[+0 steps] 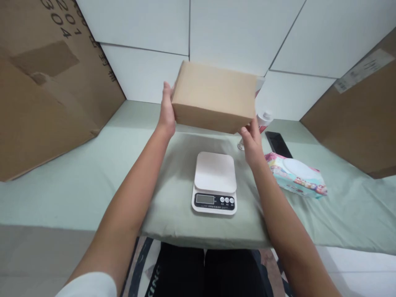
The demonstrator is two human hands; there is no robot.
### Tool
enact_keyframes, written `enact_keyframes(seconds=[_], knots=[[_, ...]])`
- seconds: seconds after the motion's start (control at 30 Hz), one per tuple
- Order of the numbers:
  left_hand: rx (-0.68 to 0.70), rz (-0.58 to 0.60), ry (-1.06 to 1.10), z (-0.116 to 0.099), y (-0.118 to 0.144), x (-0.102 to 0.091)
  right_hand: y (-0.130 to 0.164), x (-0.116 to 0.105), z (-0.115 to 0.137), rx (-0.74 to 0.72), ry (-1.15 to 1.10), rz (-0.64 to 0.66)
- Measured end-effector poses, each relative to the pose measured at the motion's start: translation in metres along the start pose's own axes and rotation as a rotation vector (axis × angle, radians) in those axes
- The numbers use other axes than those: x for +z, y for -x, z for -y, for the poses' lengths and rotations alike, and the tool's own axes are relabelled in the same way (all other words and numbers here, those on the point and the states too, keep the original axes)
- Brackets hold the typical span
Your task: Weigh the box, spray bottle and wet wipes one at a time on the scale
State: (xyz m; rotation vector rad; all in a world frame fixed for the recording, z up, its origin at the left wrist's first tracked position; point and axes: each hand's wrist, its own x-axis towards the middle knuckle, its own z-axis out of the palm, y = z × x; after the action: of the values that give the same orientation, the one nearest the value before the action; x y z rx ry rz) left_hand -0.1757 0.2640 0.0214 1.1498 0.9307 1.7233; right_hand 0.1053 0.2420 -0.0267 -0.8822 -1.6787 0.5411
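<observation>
A plain brown cardboard box (213, 90) is held up between my two hands, above the back part of the table. My left hand (167, 109) presses against its left side, fingers partly hidden behind the box. Gripping the lower right corner is my right hand (252, 140), with the thumb at the front edge. Below and nearer to me, a white digital kitchen scale (215, 173) rests on the cloth, its platform bare. The display on the scale looks blank.
A green cloth (93, 185) covers the table. Large cartons stand at the left (52, 95) and right (365, 111). Right of the scale lie a wet wipes pack (297, 175) and a black phone (278, 144). A white bottle (264, 120) stands behind my right hand.
</observation>
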Motion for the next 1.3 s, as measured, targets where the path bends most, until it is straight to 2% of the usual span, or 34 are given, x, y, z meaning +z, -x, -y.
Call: enact_keyframes(seconds=[0.07,0.13,0.2,0.27,0.37,0.47,0.67,0.83,0.97,1.1,1.3], knots=[[0.115,0.063,-0.027,-0.025,0.035,0.003,0.02,-0.018,0.022,-0.069,0.019,-0.017],[0.207,0.146,-0.046,-0.031,0.079,0.001,0.049,-0.031,0.033,-0.109,0.068,-0.04],[0.21,0.18,-0.086,-0.02,0.121,-0.006,0.081,-0.037,0.032,-0.118,0.127,-0.059],[0.227,0.166,-0.142,0.0,0.155,-0.013,0.108,-0.038,0.024,-0.109,0.146,-0.058],[0.249,0.136,-0.181,0.024,0.181,-0.02,0.127,-0.033,0.01,-0.104,0.127,-0.08],[0.227,0.15,-0.182,0.034,0.185,-0.022,0.129,-0.03,0.006,-0.065,0.127,-0.097],[0.178,0.182,-0.179,0.04,0.179,-0.026,0.13,-0.032,0.012,-0.053,0.098,-0.109],[0.204,0.202,-0.178,0.042,0.178,-0.024,0.131,-0.034,0.017,-0.037,0.124,-0.161],[0.257,0.216,-0.217,0.036,0.178,-0.027,0.128,-0.035,0.021,-0.102,0.147,-0.199],[0.275,0.075,-0.24,0.031,0.182,-0.035,0.126,-0.035,0.024,-0.182,0.152,-0.292],[0.22,-0.204,-0.295,0.026,0.191,-0.035,0.126,-0.036,0.024,-0.162,0.155,-0.303]])
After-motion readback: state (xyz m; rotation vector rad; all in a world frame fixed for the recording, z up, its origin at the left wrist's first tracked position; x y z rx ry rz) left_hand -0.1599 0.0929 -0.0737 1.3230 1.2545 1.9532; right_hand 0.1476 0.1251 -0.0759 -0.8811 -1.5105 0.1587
